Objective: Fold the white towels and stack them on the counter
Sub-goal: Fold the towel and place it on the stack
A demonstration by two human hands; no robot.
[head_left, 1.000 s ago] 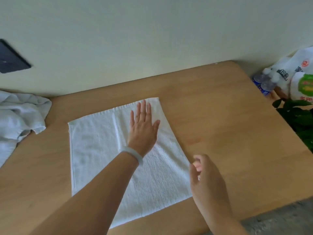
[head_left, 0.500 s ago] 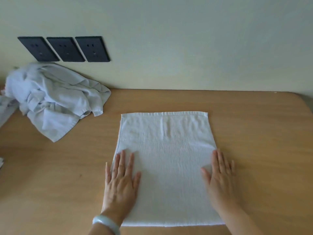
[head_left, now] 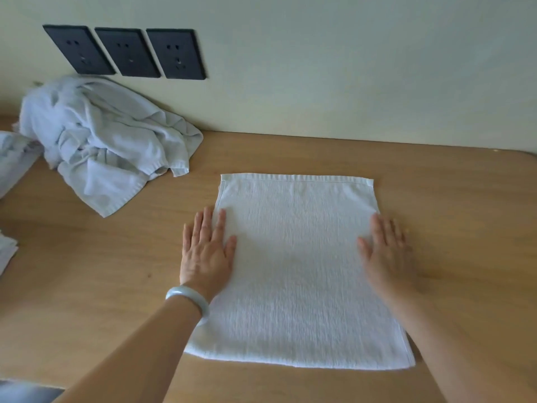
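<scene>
Where the towel lies: a white towel [head_left: 299, 271] is spread flat on the wooden table [head_left: 436, 199], right of centre. Its hemmed far edge runs parallel to the wall [head_left: 348, 68] and its near edge sits close to the table's front. Whether it is one layer or already doubled cannot be told.
Left hand: the left hand [head_left: 207, 251] is pressed palm down across the towel's left edge, about midway along. Its fingers [head_left: 207, 222] are straight, slightly spread and hold nothing. The thumb and the finger beside it lie on cloth, the outer ones on bare wood.
Right hand: the right hand [head_left: 386, 254], blurred, mirrors it, palm down across the towel's right edge. Its fingers [head_left: 377, 228] are straight and point away from the person, grasping nothing. The thumb reaches inward over the cloth.
Arms: both forearms are bare and stretch in from the bottom of the view, one on each side of the towel.
Bracelet: a pale bracelet [head_left: 189, 298] circles the left wrist, just over the towel's left border.
Heap: a crumpled heap [head_left: 101, 146] of white towels, unfolded, lies at the table's far left against the wall. It is near the flat towel's far left corner but apart from it.
Other cloth: more white cloth [head_left: 11, 158] shows at the left border, cut off by the frame.
Sockets: three black sockets [head_left: 125, 52] sit side by side on the pale wall, above the heap.
</scene>
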